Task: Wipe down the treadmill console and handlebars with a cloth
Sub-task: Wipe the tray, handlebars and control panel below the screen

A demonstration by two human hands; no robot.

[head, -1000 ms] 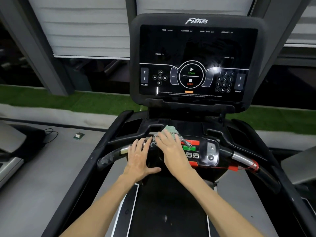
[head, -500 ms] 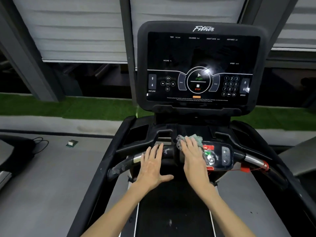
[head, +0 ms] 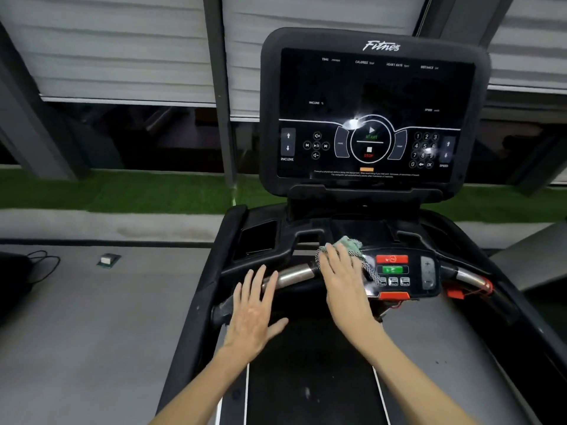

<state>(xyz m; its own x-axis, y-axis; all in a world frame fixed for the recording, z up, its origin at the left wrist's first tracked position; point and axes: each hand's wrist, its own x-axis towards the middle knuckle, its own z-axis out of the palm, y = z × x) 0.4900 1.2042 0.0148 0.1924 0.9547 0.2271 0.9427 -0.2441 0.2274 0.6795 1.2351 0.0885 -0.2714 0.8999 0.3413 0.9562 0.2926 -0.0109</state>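
A black treadmill console (head: 372, 115) with a dark touch panel stands ahead. Below it runs the front handlebar (head: 294, 276) with a bare metal section. My right hand (head: 343, 283) lies flat on a green and checked cloth (head: 349, 245), pressing it onto the bar just left of the small button panel (head: 399, 273). My left hand (head: 256, 308) is spread with fingers apart, resting against the handlebar's left part and holding nothing.
A red safety clip and cord (head: 457, 292) hang at the right end of the bar. Side rails (head: 196, 317) flank the black belt (head: 310, 378). A small box (head: 109, 259) and a cable (head: 40, 265) lie on the grey floor at left.
My view has swung left, so the treadmill sits further right in frame. The right hand with the cloth has slid along the bar by the button panel. The left hand has drifted left off the metal section.
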